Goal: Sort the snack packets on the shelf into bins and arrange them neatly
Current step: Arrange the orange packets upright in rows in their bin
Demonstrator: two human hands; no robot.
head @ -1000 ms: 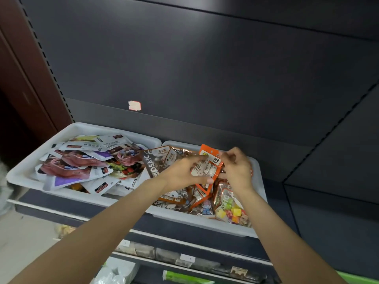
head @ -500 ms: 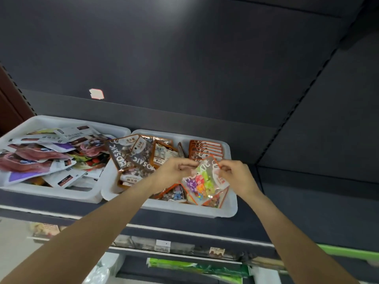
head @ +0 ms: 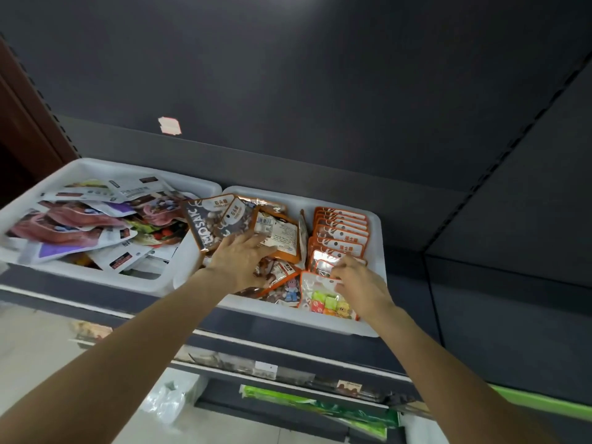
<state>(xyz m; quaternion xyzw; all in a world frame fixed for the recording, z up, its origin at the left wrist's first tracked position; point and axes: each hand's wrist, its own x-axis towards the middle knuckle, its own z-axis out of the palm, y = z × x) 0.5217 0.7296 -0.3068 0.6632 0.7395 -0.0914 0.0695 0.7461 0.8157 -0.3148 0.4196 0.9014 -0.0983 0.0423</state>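
clear packet (head: pixel 326 294) now laid down (right bin (head: pixel 379 245)), hands parted

A dark grey back panel (head: pixel 320 75) rises behind the shelf (head: pixel 80 280), with a small pale sticker (head: pixel 169 125) stuck low on it at left. A brown upright (head: pixel 25 116) stands at far left. Below, the lower shelf's edge carries price labels (head: pixel 264 370); a green strip (head: pixel 538 403) runs at right. Pale tiled floor (head: pixel 35 357) shows near left.
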